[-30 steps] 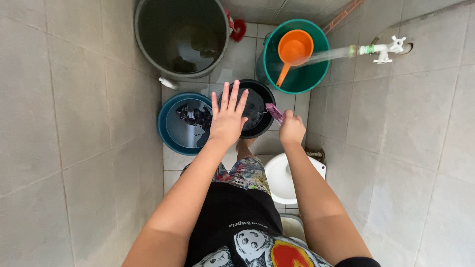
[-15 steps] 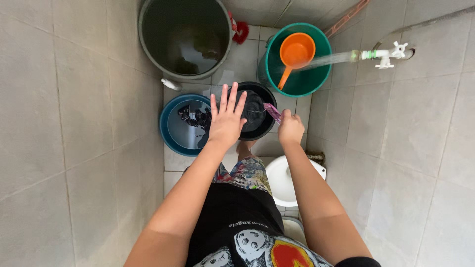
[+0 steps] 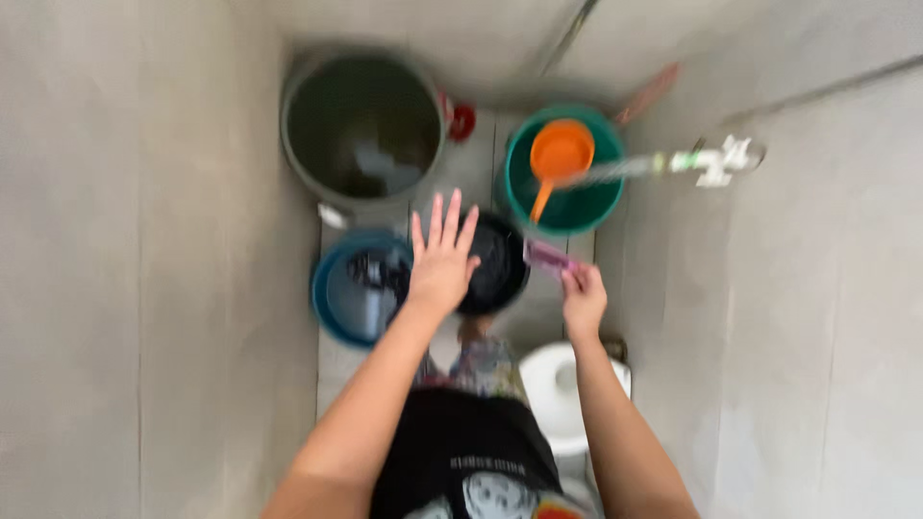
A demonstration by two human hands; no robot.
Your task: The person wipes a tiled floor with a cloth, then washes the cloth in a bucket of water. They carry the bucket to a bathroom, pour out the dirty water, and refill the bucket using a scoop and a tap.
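Right hand [image 3: 584,300] withdrew; fingers pinch pink sachet [image 3: 548,256].

green bucket [image 3: 567,207] | orange scoop [image 3: 559,154] inside it | pink packet [image 3: 548,256] just below | black basin [image 3: 495,264] | blue basin [image 3: 356,293]

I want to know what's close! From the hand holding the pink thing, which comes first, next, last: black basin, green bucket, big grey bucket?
From the right hand:
1. Black basin, just to its left.
2. Green bucket, above it by the tap.
3. Big grey bucket, far upper left.
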